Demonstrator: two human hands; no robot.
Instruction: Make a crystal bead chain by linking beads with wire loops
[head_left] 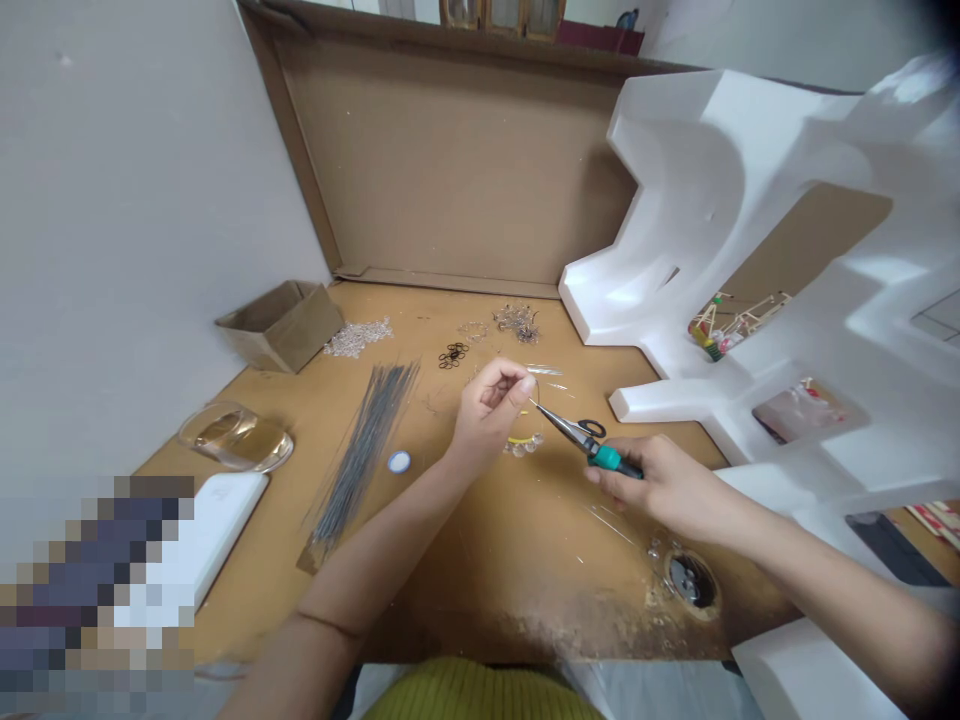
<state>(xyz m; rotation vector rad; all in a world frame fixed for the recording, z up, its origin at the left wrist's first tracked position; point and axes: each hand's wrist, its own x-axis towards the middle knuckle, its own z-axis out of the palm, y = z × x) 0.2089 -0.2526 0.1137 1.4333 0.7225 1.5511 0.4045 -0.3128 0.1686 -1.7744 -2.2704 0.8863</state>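
Note:
My left hand [491,410] is closed in a pinch on a thin wire [533,401] above the middle of the table. From the right, my right hand [649,475] grips long-nose pliers [581,437] with green and black handles, and their tips are at the wire near my left fingertips. Whether the jaws are closed on the wire is too small to tell. Below the hands lies a yellow piece with clear beads [523,444]. Black scissor handles [592,428] show just behind the pliers.
A bundle of grey wires [364,440], a white round lid [399,462], a glass [236,437], a power bank [217,530] and a small box [281,325] are left. Black rings [453,355] and wire pieces [517,322] lie behind. White foam [660,390] borders the right.

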